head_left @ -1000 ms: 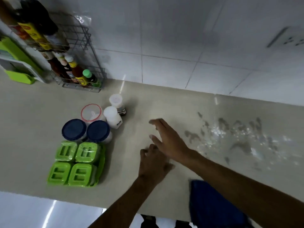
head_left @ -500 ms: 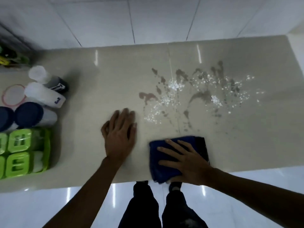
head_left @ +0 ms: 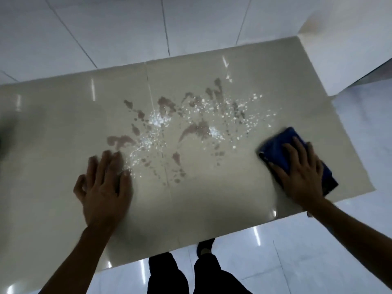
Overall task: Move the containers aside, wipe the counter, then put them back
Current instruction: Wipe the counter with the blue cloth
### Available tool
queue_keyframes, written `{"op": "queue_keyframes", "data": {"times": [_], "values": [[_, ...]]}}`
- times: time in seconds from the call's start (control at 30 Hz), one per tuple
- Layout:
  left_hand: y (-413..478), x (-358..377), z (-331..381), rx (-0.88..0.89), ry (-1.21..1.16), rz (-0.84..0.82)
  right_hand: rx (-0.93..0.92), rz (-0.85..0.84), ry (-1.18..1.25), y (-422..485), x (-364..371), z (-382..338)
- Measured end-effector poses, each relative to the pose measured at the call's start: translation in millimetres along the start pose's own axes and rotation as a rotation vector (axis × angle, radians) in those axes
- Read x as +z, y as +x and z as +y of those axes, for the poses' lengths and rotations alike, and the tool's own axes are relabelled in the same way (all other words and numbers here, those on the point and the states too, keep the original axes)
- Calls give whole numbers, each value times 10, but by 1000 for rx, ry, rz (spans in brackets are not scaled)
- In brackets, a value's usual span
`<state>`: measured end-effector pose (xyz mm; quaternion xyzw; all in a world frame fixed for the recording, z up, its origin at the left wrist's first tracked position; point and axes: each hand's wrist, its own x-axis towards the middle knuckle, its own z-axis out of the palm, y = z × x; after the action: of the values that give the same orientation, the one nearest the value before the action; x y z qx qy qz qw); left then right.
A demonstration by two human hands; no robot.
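Observation:
A beige counter (head_left: 212, 200) fills the view, with a patch of brownish stains and white specks (head_left: 186, 128) across its middle. My right hand (head_left: 301, 175) presses flat on a folded blue cloth (head_left: 282, 145) near the counter's right end, to the right of the stains. My left hand (head_left: 106, 187) lies flat on the counter with fingers spread, its fingertips at the left edge of the stained patch. No containers are in view.
A white tiled wall (head_left: 148, 28) rises behind the counter. The counter's right end (head_left: 352, 124) and front edge (head_left: 233, 234) border a glossy floor. The person's dark trousers and shoes (head_left: 203, 270) show below the front edge.
The view swung right, so the containers left the frame. My right hand slid the blue cloth from the front middle to the counter's right end. My left hand stays flat on the counter.

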<state>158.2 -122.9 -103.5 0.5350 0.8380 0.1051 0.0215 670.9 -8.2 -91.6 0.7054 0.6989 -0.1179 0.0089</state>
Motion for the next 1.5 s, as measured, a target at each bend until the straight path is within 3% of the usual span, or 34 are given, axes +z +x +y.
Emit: {"op": "queue_keyframes", "data": {"times": [0.17,0.33,0.5,0.67,0.8,0.93,1.03,1.17,1.3,1.5], "values": [[46,3,47,-4,2,24,190,37,110,1364,-241,-161],[50,-55,90,-37,-46,25,-42,-1,28,1891,-138,-1246],[65,-110,96,-45,-67,20,-419,-1,-47,1064,243,-2289],[70,-97,35,-38,-57,35,-679,-25,-76,-47,570,-1912],[66,-98,34,-28,-55,40,-522,-37,-117,-200,380,-1021],[71,-104,47,-23,-63,55,-228,-47,-102,507,50,-641],[71,-92,52,-32,-74,62,-59,-30,-2,1417,-133,-886],[72,-69,40,-36,-89,71,-27,-54,58,2360,-199,-1679],[67,-35,13,-28,-79,59,-240,-87,35,2324,-48,-2661],[77,10,-32,-27,-9,32,-664,-119,-50,942,402,-3417]]}}
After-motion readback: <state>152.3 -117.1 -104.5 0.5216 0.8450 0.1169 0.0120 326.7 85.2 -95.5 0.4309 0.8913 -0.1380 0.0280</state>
